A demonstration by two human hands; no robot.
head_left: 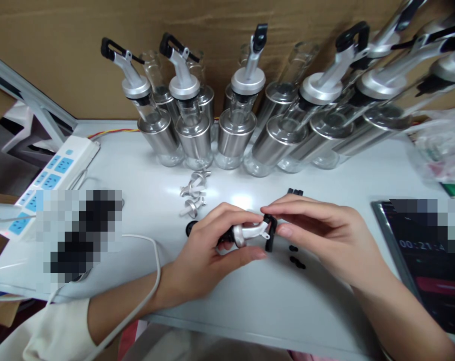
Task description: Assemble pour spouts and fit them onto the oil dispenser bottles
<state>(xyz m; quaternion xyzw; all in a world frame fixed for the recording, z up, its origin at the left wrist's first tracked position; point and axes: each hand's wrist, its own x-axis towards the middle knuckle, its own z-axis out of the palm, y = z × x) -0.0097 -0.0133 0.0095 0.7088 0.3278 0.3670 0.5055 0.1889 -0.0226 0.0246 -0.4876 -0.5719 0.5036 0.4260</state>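
Note:
My left hand [216, 240] is wrapped round a silver pour spout [246, 233], which lies on its side above the white table. A black lever cap [270, 233] sits at the spout's tip and hangs down past it. The fingertips of my right hand [317, 225] are at this cap, thumb and fingers close together on its right side. Several loose silver spout parts [193, 206] lie beyond my left hand. Small black pieces [297, 262] rest on the table beneath my right hand, and more black pieces [295, 192] show just behind its fingers.
Glass bottles with steel bands [237, 133], several topped with silver spouts, stand along the back. A white power strip [58, 175] lies at the left, with a white cable [156, 250] crossing my left forearm. A dark screen [419, 250] and a plastic bag [443, 143] are at the right.

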